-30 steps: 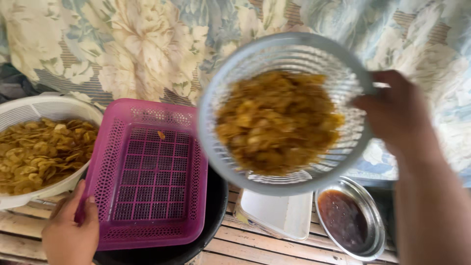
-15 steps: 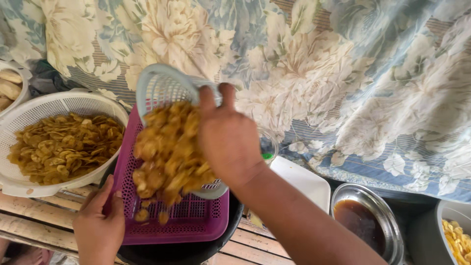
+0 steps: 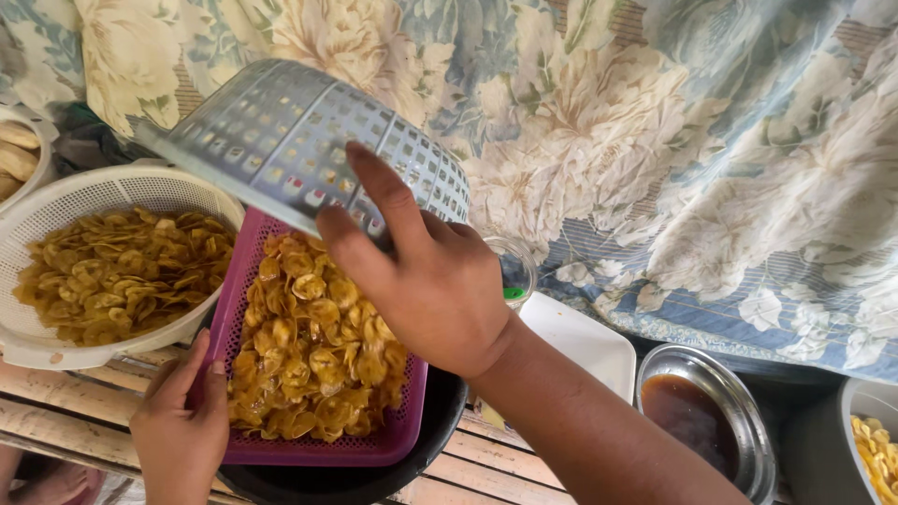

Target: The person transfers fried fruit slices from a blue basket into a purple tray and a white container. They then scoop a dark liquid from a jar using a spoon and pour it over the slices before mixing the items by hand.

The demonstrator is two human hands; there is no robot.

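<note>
My right hand (image 3: 423,276) grips a white plastic colander (image 3: 290,140) turned upside down above a pink square basket (image 3: 374,440). A heap of golden fried chips (image 3: 313,351) lies in the pink basket, which rests on a black pan (image 3: 440,421). My left hand (image 3: 182,425) holds the pink basket's near left edge. To the left, a second white colander (image 3: 56,192) holds more chips (image 3: 117,271).
A flowered cloth (image 3: 673,140) hangs behind. A steel bowl of dark sauce (image 3: 697,421) sits at the right, a white flat lid (image 3: 585,341) and a small glass jar (image 3: 513,271) beside the pan. Another chip container (image 3: 875,449) is far right. Wooden slats (image 3: 65,393) lie underneath.
My right hand has tipped the white colander fully over, and its chips have dropped into the pink basket. The left hand stays on the basket's edge.
</note>
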